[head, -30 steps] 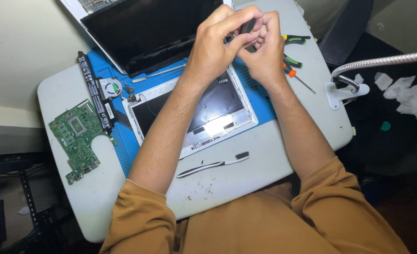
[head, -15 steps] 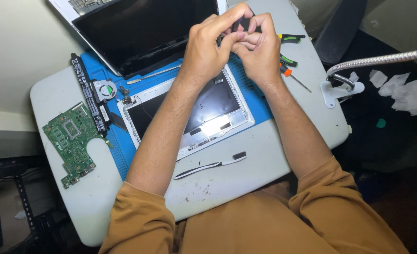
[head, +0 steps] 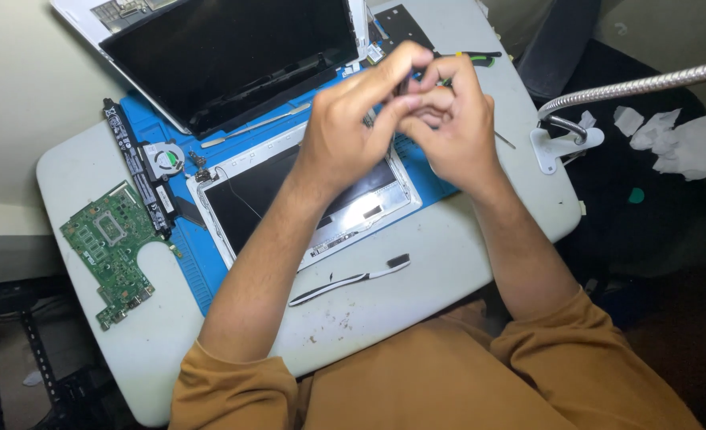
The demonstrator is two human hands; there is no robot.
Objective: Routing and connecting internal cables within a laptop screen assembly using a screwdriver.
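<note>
Small dark part (head: 403,86), mostly hidden, pinched between both hands' fingertips, raised above the blue mat near the table's far edge.

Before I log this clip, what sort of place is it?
Most likely a small electronics repair bench at a desk. A bare green circuit board lies at the table's edge, an opened laptop shell sits on a blue work mat, and both hands, left and right, work together above it.
</note>
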